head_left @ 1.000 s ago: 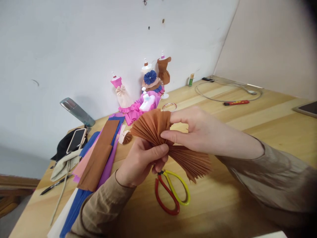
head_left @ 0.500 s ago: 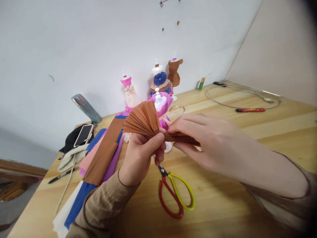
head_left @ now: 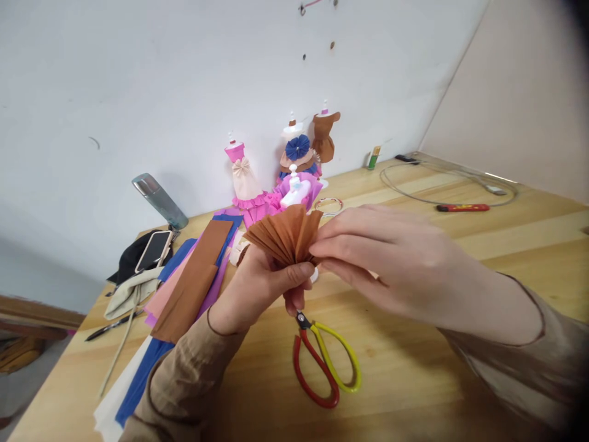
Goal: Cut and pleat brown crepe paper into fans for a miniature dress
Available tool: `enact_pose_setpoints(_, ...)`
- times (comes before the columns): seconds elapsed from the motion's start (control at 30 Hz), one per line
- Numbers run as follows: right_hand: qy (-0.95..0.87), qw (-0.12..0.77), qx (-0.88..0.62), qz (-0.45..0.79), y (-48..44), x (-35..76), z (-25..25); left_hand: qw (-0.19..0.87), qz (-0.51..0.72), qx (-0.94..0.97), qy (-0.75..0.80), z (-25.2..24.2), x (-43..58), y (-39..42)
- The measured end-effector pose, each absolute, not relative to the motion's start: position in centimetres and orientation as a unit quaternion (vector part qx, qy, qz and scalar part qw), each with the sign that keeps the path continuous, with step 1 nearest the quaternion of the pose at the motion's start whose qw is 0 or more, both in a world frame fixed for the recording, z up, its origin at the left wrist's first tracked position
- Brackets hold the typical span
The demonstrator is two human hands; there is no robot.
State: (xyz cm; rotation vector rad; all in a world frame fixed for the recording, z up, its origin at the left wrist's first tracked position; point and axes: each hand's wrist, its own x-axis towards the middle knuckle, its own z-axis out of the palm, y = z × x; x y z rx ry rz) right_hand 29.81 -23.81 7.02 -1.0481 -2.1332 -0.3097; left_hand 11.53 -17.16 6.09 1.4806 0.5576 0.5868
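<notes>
A brown pleated crepe paper fan (head_left: 286, 233) is held up over the middle of the table. My left hand (head_left: 264, 285) pinches its gathered base between thumb and fingers. At the fan's right edge, the fingers of my right hand (head_left: 381, 252) are pressed together on the paper; their tips partly hide it. Below my hands lie scissors (head_left: 329, 362) with one red and one yellow handle, their blades mostly hidden by my left hand. Just behind the fan stands a small white dress form (head_left: 294, 191) wrapped in purple paper.
Brown paper strips (head_left: 193, 276) lie over blue, pink and purple ones at left. A phone (head_left: 153, 250), a pen (head_left: 108, 328) and a silver-grey bottle (head_left: 160, 201) are further left. Dressed forms (head_left: 240, 169) stand by the wall. A cable loop (head_left: 386, 184) and a red cutter (head_left: 462, 208) lie right.
The fan has tilted and its right part has opened out, where a folded brown strip ran through my right fingers before. My right hand has moved slightly left, up against the pleats.
</notes>
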Motion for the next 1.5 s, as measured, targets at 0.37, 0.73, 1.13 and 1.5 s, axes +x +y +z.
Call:
enact_pose_setpoints(0.37, -0.776, 0.394, -0.493, -0.009, -24.2, 30.0, 8.2, 0.686, 0.258, 0.634, 0.249, 4.5, 11.4, -17.6)
enact_pose_setpoints(0.73, -0.793, 0.289, -0.505, 0.182, -23.7, 27.2, 2.7, 0.765, 0.335, 0.432, 0.340, -1.2, 8.7, -20.7)
enact_pose_setpoints(1.13, -0.671, 0.422, -0.492, 0.360, -23.8, 25.2, -2.9, 0.771, 0.349, 0.383, 0.371, -4.3, 6.8, -21.8)
enact_pose_setpoints(1.5, -0.823, 0.093, -0.538, 0.154, -26.7, 24.6, -3.7, 0.741, 0.473, 0.294, 0.375, -3.1, 5.2, -19.2)
